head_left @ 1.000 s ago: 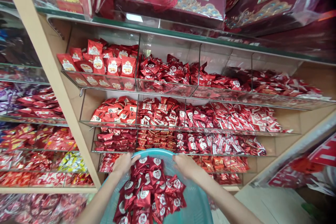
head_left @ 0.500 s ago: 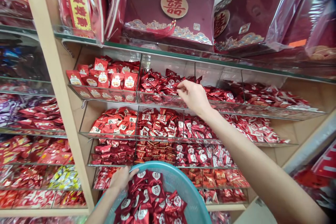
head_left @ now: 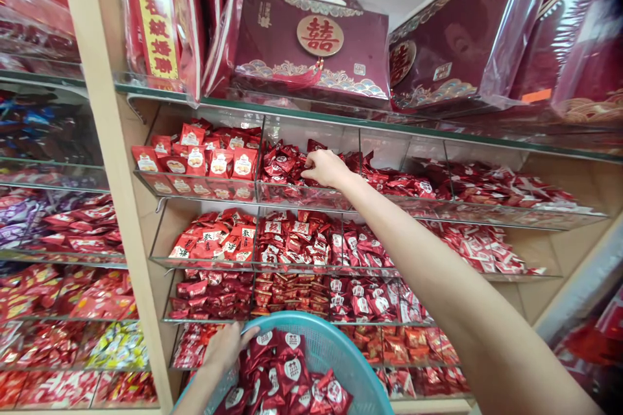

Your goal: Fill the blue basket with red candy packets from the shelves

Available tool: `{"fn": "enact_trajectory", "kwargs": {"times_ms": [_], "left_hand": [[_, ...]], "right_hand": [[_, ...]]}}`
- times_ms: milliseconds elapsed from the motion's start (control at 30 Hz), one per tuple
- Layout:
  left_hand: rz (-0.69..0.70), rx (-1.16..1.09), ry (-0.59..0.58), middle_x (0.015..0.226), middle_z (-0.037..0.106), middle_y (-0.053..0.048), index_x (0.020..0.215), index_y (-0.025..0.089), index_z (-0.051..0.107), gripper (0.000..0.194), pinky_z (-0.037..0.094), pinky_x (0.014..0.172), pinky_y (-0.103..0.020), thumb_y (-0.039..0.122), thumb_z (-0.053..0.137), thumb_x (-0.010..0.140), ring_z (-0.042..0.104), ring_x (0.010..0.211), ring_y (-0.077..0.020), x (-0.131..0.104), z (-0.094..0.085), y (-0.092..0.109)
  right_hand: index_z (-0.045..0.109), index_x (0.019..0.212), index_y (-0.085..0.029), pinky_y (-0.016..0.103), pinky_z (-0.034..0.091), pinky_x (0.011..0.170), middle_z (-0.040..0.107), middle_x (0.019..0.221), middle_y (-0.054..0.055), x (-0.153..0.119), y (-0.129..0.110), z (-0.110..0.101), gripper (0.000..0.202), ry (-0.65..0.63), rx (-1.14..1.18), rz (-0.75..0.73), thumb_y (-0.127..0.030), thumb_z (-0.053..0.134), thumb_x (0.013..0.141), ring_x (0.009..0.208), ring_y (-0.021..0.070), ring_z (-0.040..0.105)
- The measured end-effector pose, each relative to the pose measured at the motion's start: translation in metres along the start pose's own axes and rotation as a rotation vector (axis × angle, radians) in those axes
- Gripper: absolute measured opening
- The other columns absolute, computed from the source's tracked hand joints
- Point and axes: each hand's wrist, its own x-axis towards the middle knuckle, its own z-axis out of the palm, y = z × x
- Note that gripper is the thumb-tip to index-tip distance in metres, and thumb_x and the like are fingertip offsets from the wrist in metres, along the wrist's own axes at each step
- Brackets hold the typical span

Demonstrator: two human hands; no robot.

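Observation:
My left hand grips the rim of a teal plastic basket at the bottom of the view. Inside lie several dark red candy packets with white double-happiness labels. My right hand reaches into a compartment of the upper glass-fronted shelf. Its fingers are pinched together against small dark red packets with similar round white marks. Whether a packet is caught between the fingertips is hidden.
Red packets with a cookie picture fill the compartment to the left. A green-edged glass shelf runs just above my right hand, bearing maroon gift bags. Clear front lips edge each tier. A wooden upright stands left.
My right hand has moved left and deeper among the dark red packets. My left hand still holds the basket. The whole view has tilted slightly upward.

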Motion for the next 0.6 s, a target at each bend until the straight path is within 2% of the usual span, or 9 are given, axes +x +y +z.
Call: {"fn": "enact_trajectory", "kwargs": {"times_ms": [133, 267, 467, 600], "left_hand": [[0.007, -0.005, 0.003, 0.087, 0.069, -0.014, 0.084, 0.018, 0.06, 0.052, 0.045, 0.066, -0.033, 0.059, 0.029, 0.082, 0.065, 0.086, -0.0288, -0.001, -0.001, 0.001], [0.003, -0.015, -0.002, 0.086, 0.07, -0.013, 0.082, 0.019, 0.061, 0.05, 0.044, 0.067, -0.033, 0.058, 0.03, 0.083, 0.065, 0.087, -0.0292, -0.002, -0.004, 0.002], [-0.053, -0.042, -0.021, 0.09, 0.069, -0.013, 0.086, 0.019, 0.062, 0.052, 0.043, 0.073, -0.031, 0.061, 0.031, 0.081, 0.064, 0.09, -0.0261, -0.004, -0.007, 0.004], [-0.049, -0.029, -0.032, 0.09, 0.069, -0.013, 0.085, 0.019, 0.062, 0.053, 0.043, 0.073, -0.03, 0.061, 0.031, 0.081, 0.063, 0.091, -0.026, -0.003, -0.008, 0.005]], "right_hand": [[0.063, 0.085, -0.017, 0.031, 0.044, 0.07, 0.063, 0.093, 0.01, 0.005, -0.004, -0.005, 0.025, -0.09, -0.035, 0.13, -0.031, 0.069, 0.065, 0.087, 0.0222, 0.057], [0.064, 0.084, -0.018, 0.028, 0.043, 0.068, 0.063, 0.088, 0.007, 0.011, 0.009, 0.0, 0.025, -0.087, 0.007, 0.066, -0.029, 0.071, 0.063, 0.081, 0.0197, 0.058], [0.064, 0.079, -0.016, 0.024, 0.039, 0.063, 0.062, 0.073, 0.001, 0.012, 0.029, 0.01, 0.022, 0.028, 0.185, -0.061, -0.032, 0.069, 0.065, 0.067, 0.0129, 0.054], [0.064, 0.08, -0.013, 0.024, 0.038, 0.062, 0.06, 0.067, 0.0, 0.001, 0.027, -0.003, 0.024, 0.124, 0.357, -0.088, -0.032, 0.068, 0.066, 0.062, 0.0112, 0.052]]}}
